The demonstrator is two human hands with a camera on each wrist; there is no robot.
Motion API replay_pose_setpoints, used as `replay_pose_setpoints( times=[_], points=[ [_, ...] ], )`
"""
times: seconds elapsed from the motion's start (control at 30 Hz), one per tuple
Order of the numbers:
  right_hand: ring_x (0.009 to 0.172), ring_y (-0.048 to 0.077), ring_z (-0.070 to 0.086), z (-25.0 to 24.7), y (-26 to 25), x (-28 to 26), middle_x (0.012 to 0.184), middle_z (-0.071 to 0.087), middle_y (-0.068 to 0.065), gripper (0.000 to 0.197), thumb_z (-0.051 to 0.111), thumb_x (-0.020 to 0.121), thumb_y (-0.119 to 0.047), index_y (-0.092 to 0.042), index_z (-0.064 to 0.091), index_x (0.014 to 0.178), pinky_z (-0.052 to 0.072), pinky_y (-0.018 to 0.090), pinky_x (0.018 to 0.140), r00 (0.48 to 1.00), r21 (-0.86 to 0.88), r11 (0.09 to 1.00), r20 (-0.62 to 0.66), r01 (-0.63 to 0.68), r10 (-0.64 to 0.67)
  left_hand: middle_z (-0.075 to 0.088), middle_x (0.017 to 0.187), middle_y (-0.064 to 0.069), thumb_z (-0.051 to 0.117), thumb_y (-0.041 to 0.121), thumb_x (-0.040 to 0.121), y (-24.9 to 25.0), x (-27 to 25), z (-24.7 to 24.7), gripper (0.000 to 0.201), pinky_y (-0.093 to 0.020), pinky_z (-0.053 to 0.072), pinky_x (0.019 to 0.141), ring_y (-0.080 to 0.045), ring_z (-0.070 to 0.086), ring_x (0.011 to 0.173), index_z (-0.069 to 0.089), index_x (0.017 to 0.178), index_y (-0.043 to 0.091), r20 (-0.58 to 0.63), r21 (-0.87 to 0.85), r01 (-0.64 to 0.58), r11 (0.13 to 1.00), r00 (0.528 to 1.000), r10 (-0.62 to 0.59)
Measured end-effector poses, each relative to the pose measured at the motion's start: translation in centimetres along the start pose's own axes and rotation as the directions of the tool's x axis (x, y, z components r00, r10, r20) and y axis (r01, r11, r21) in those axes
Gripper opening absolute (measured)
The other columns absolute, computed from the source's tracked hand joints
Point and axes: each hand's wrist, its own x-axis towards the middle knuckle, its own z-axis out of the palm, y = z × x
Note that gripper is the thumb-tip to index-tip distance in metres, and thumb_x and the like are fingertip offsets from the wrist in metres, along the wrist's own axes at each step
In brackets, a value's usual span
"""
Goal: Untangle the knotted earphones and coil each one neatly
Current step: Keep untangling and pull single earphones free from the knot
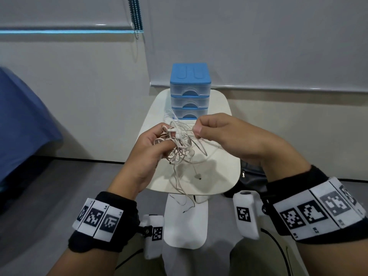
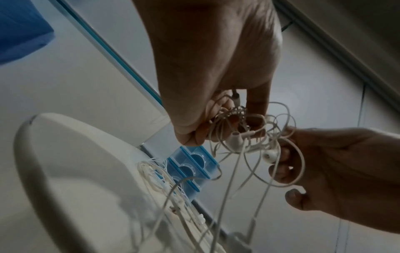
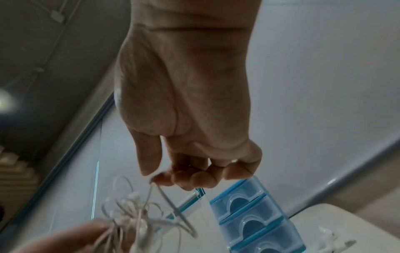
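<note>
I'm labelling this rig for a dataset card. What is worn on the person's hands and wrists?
The left hand and right hand are bare, with no gloves. Each wrist has a black fabric cuff: the left cuff and right cuff each carry a band of white panels printed with black square tags. A white camera block with its own tag hangs under each wrist, and thin black cables trail down.
</note>
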Motion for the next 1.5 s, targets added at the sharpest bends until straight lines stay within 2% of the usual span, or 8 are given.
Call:
replay_pose_setpoints(
  times=[0.2, 0.4, 0.57, 0.7, 0.83, 1.0, 1.27, 1.5],
  points=[
    [0.069, 0.005, 0.048, 0.1, 0.2, 0.1, 0.073, 0.059, -0.018, 0.026, 0.060, 0.101, -0.036, -0.018, 0.068, 0.085, 0.037, 0.028, 0.072, 0.999, -0.151, 0.989, 0.033, 0.002, 0.003, 0.059, 0.080, -0.009, 0.061, 0.003, 0.078, 0.2, 0.2, 0.7, 0.021, -0.022, 0.039, 0.058, -0.023, 0.042, 0.069, 0.069, 0.080, 0.022, 0.038, -0.017, -0.025, 1.000, 0.999, 0.026],
    [0.077, 0.009, 0.052, -1.5, -0.9, -0.1, 0.082, 0.064, -0.005, 0.023, 0.060, 0.095, -0.015, -0.022, 0.059, 0.073, 0.036, 0.027, 0.072, 0.963, 0.245, 0.955, -0.249, 0.168, -0.105, 0.060, 0.078, -0.001, 0.062, 0.004, 0.080, 0.1, 0.2, 0.1, 0.018, -0.017, 0.040, 0.058, -0.011, 0.046, 0.062, 0.066, 0.079, 0.022, 0.035, -0.019, 0.007, 1.000, 0.999, -0.006],
    [0.098, 0.028, 0.072, -4.4, -2.2, -1.1, 0.089, 0.076, 0.011, 0.030, 0.044, 0.102, -0.021, -0.016, 0.058, 0.076, 0.052, 0.040, 0.093, 0.890, 0.786, 0.441, -0.449, 0.434, -0.076, 0.060, 0.076, -0.001, 0.057, -0.009, 0.088, -0.9, -0.3, -0.8, 0.024, -0.018, 0.039, 0.057, -0.010, 0.047, 0.062, 0.058, 0.084, 0.014, 0.044, -0.036, 0.050, 0.998, 0.998, -0.049],
    [0.062, 0.019, 0.065, -5.7, -2.1, -2.0, 0.065, 0.061, 0.003, 0.026, 0.043, 0.105, -0.023, -0.017, 0.057, 0.084, 0.058, 0.032, 0.080, 0.872, 0.847, 0.222, -0.489, 0.483, -0.032, 0.061, 0.074, 0.001, 0.060, -0.001, 0.082, -1.1, -0.4, -0.8, 0.014, -0.020, 0.038, 0.059, -0.009, 0.049, 0.064, 0.056, 0.087, 0.011, 0.081, -0.038, 0.055, 0.998, 0.995, -0.051],
    [0.038, 0.011, 0.021, -5.7, -0.8, -2.5, 0.049, 0.026, -0.005, 0.022, 0.043, 0.102, -0.026, -0.021, 0.051, 0.082, 0.039, 0.024, 0.050, 0.897, 0.782, 0.505, -0.441, 0.366, 0.032, 0.061, 0.076, -0.005, 0.059, 0.001, 0.076, -0.8, -0.2, -1.1, 0.012, -0.021, 0.041, 0.059, -0.011, 0.052, 0.063, 0.058, 0.085, 0.009, 0.060, -0.052, 0.039, 0.998, 0.998, -0.036],
    [0.041, 0.011, 0.034, -4.3, 1.0, -1.8, 0.051, 0.050, 0.003, 0.023, 0.065, 0.095, -0.033, -0.011, 0.070, 0.093, 0.043, 0.027, 0.047, 0.875, 0.088, 0.988, -0.480, 0.126, -0.069, 0.063, 0.086, -0.011, 0.067, 0.006, 0.075, -0.7, -0.1, -1.3, 0.013, -0.031, 0.039, 0.067, -0.023, 0.052, 0.076, 0.062, 0.086, 0.009, 0.047, -0.019, 0.018, 1.000, 0.999, -0.017],
    [0.051, 0.007, 0.038, -1.2, 2.2, -0.8, 0.051, 0.046, -0.008, 0.016, 0.085, 0.080, -0.038, -0.022, 0.080, 0.080, 0.033, 0.026, 0.056, 1.000, -0.284, 0.958, 0.016, 0.029, -0.026, 0.067, 0.086, -0.009, 0.071, 0.016, 0.069, 0.1, 0.1, -0.6, 0.021, -0.047, 0.035, 0.075, -0.029, 0.050, 0.082, 0.067, 0.089, 0.014, 0.081, 0.033, -0.015, 0.999, 0.997, 0.012],
    [0.096, 0.008, 0.062, -0.8, 1.9, 0.0, 0.105, 0.063, -0.011, 0.007, 0.077, 0.090, -0.025, -0.028, 0.071, 0.093, 0.045, 0.024, 0.084, 0.963, -0.135, 0.983, -0.222, 0.127, -0.155, 0.066, 0.083, -0.007, 0.070, 0.007, 0.071, 1.1, 0.3, -0.7, 0.017, -0.039, 0.043, 0.074, -0.023, 0.056, 0.078, 0.070, 0.085, 0.018, 0.086, 0.077, -0.048, 0.996, 0.995, 0.042]
  ],
)
